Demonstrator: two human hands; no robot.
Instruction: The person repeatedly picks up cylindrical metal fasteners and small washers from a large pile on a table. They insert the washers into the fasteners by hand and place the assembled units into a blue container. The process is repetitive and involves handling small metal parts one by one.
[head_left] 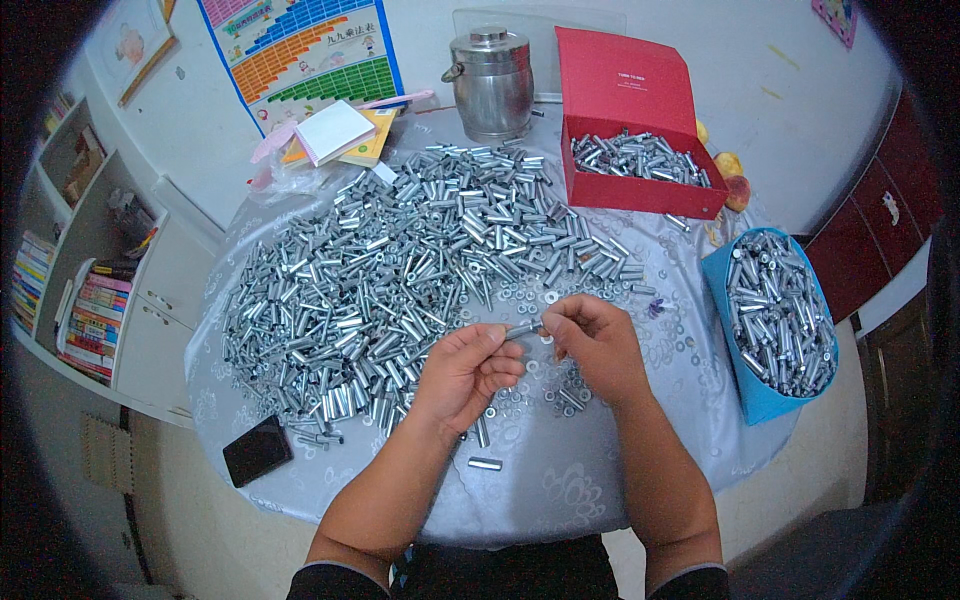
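Above the near middle of the table, my left hand (pixel 468 372) pinches a short silver metal sleeve (pixel 522 330) between thumb and forefinger, its other fingers curled. My right hand (pixel 600 345) meets the far end of that sleeve, thumb and fingers closed together. Whatever small piece sits in the right fingertips is mostly hidden. A large heap of loose metal sleeves and bolts (pixel 380 270) spreads just beyond and left of my hands. Small washers (pixel 568 400) lie scattered below and around my right hand. One single sleeve (pixel 485 464) rests apart, nearer to me.
A red lidded box (pixel 640 200) at the back right and a blue bin (pixel 745 350) at the right hold metal bolts. Behind stand a steel pot (pixel 492 85) and notepads (pixel 335 132). A black phone (pixel 257 451) lies at the left table edge. Fruit (pixel 735 180) sits beside the red box.
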